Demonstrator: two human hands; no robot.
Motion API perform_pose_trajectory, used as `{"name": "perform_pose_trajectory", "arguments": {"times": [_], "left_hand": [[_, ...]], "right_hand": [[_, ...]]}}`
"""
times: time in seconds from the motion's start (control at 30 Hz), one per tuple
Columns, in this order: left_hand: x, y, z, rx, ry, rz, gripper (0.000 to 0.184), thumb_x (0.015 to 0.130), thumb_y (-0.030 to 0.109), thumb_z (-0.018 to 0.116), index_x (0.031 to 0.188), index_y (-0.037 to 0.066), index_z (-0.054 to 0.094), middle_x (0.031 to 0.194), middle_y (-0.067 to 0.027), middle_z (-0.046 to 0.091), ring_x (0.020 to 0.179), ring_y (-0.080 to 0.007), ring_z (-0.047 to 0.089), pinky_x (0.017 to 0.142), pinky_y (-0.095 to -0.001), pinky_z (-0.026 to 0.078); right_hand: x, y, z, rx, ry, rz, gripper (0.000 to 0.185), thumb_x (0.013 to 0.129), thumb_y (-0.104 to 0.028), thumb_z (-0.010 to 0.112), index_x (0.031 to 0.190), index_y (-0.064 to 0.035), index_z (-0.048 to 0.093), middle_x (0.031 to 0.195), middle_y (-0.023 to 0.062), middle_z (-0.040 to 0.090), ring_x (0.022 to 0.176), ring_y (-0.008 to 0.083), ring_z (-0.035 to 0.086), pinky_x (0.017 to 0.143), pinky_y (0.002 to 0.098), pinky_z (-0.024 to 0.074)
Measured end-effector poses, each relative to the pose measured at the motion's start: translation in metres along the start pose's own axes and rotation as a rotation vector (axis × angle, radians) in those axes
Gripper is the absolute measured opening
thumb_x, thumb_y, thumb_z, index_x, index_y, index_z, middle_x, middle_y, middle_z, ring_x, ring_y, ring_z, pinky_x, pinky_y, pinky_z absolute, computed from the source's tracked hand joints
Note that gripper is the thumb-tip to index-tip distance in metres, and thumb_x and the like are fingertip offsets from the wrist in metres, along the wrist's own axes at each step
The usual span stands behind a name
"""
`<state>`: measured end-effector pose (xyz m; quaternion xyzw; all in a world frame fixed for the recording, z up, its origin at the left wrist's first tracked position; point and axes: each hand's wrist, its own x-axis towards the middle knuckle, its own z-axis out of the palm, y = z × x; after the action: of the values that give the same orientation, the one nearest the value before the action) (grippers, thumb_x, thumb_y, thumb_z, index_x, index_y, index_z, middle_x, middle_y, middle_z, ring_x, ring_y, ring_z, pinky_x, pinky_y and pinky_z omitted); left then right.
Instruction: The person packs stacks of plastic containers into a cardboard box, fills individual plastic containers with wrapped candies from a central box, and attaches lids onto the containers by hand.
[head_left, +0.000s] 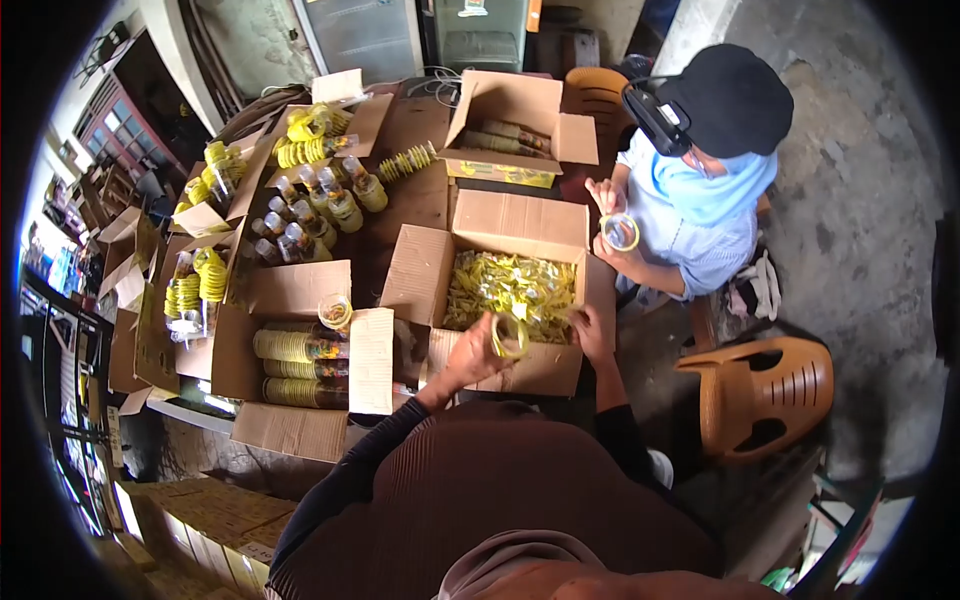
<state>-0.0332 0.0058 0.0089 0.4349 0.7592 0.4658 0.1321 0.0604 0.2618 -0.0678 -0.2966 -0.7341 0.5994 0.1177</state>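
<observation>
My left hand (478, 355) is closed around a clear cup with a yellow rim (510, 336), held tilted over the near edge of an open cardboard box (520, 222). Small yellow packets (510, 285) fill that box. At the box's right side is my right hand (591, 334), near the packets; its fingertips are blurred, and whether they hold anything is unclear. Another yellow-rimmed cup (335, 311) stands to the left, on the flap of a box (372, 362) holding rows of stacked yellow-rimmed cups (300, 345).
A co-worker (690, 200) at the right holds a similar cup (620, 232). Several capped bottles (320, 205) stand at the back left, near boxes with cup stacks (305, 150). Another open box (510, 120) lies behind. An orange chair (770, 395) stands at the right.
</observation>
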Motion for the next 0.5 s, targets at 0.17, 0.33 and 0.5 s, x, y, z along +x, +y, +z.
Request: {"name": "perform_pose_trajectory", "arguments": {"times": [0.17,0.33,0.5], "left_hand": [[0.001,-0.025,-0.007,0.194,0.212,0.092,0.076,0.067,0.018,0.079,0.121,-0.008,0.034,0.11,-0.0276,0.056,0.099,-0.0413,0.059,0.084,-0.0414,0.05],[0.012,-0.018,-0.026,0.114,0.091,0.087,0.08,0.064,0.017,0.081,0.123,-0.006,0.034,0.108,-0.025,0.057,0.096,-0.0416,0.058,0.079,-0.0423,0.05],[0.013,-0.018,-0.019,0.189,0.061,0.081,0.081,0.061,0.021,0.084,0.122,-0.004,0.038,0.107,-0.0227,0.058,0.096,-0.0398,0.058,0.078,-0.0427,0.05]], "right_hand": [[0.005,0.009,0.038,-0.195,0.114,-0.356,0.028,0.075,-0.001,0.068,0.1,-0.0004,0.055,0.085,0.0125,0.06,0.068,0.0221,0.061,0.062,0.0329,0.0489],[-0.016,-0.02,0.049,-0.383,0.131,-0.544,0.027,0.08,-0.009,0.067,0.103,-0.0021,0.055,0.088,0.0135,0.059,0.073,0.0244,0.062,0.065,0.0366,0.0494],[-0.061,-0.111,0.059,-0.365,-0.029,-0.479,0.024,0.088,-0.023,0.064,0.092,-0.0029,0.052,0.082,0.0124,0.057,0.07,0.0277,0.059,0.063,0.037,0.0471]]}}
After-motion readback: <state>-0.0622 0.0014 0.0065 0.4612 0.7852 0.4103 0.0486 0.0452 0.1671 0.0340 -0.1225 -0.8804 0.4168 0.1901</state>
